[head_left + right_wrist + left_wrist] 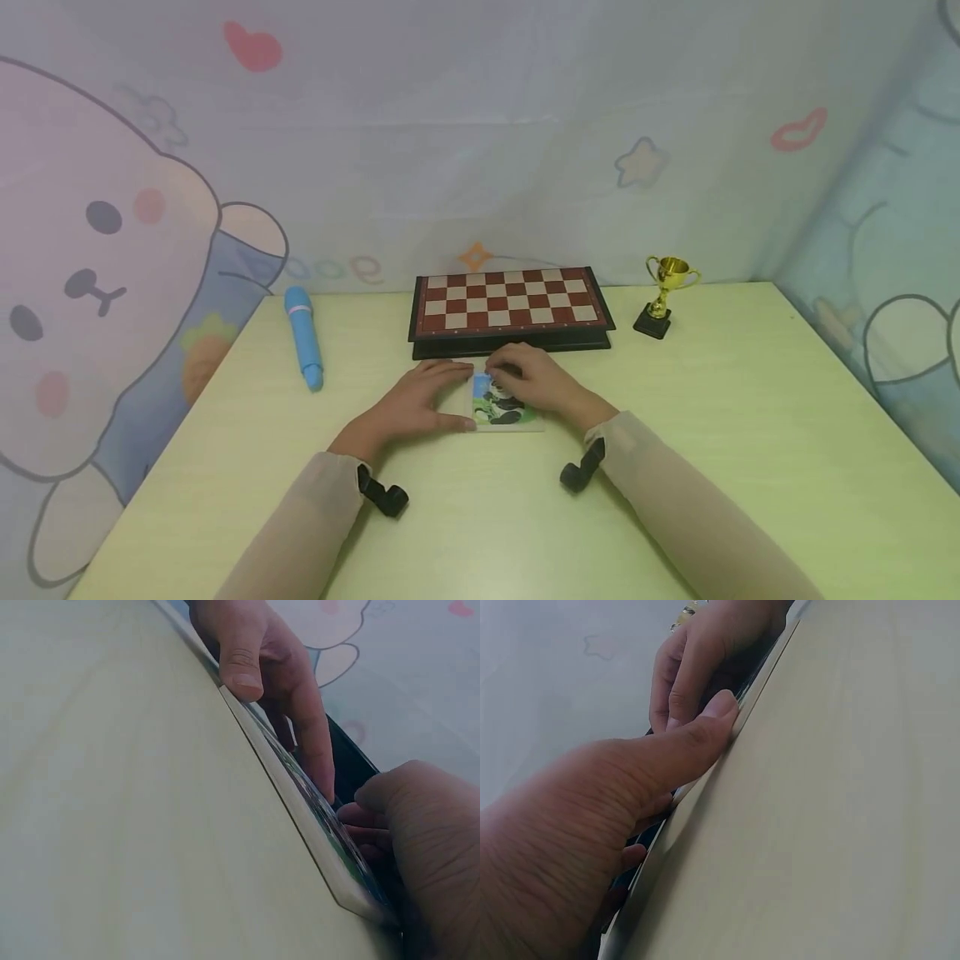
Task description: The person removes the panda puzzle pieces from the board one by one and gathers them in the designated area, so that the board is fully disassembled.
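— While both hands are resting on that flat picture tray at the centre of the frame, what are you worrying about?

— Mostly the edges. The left hand is lying over the tray's left side with its thumb pressing the near rim, fingers fairly straight, not really curling round anything. The right hand is bending its fingers down onto the picture, but I cannot tell whether that grip is pinching a piece or only touching.

— So what is likely to be going wrong?

— The tray is sitting flat on the tabletop, thin and light by the look of it. If one thumb is pushing harder than the other, it is probably sliding or tipping up at a corner.

— And behind it?

— The chessboard box is lying just beyond the fingertips, so a shove toward the upper frame is risking a bump. The trophy at the right and the blue tube at the left are standing well apart.
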`<state>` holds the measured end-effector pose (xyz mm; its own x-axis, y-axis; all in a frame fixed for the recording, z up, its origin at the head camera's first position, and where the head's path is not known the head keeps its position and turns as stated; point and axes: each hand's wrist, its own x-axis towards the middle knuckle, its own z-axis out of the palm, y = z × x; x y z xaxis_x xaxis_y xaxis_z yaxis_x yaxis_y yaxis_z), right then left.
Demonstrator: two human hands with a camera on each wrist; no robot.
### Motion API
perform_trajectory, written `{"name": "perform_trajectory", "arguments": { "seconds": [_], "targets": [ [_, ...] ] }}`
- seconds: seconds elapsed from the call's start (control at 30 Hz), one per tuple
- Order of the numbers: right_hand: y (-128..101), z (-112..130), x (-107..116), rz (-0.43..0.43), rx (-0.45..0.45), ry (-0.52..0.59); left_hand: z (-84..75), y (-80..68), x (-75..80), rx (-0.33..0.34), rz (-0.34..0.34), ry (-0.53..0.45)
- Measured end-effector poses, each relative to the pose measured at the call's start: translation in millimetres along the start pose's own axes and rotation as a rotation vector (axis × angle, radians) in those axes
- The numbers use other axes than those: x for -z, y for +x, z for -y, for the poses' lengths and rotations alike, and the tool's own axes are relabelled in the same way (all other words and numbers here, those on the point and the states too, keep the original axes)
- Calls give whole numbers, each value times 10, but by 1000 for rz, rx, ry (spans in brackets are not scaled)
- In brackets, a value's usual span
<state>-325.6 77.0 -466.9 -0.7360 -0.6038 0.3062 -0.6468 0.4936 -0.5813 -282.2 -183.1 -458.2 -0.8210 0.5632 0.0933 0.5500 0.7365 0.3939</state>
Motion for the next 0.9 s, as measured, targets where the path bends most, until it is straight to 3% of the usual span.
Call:
{"name": "perform_trajectory", "arguments": {
  "seconds": [0.17, 0.37, 0.7, 0.9],
  "targets": [
    [10, 4, 20, 45, -30, 42, -44, 8, 25, -5, -6, 29],
    [17, 16, 31, 84, -93, 115, -94, 11, 58, 16, 36, 53],
    [29, 39, 28, 61, -101, 231, -98, 18, 52, 11, 41, 65],
    [23, 50, 32, 56, -162, 221, -72, 14, 51, 6, 36, 58]
  ]
}}
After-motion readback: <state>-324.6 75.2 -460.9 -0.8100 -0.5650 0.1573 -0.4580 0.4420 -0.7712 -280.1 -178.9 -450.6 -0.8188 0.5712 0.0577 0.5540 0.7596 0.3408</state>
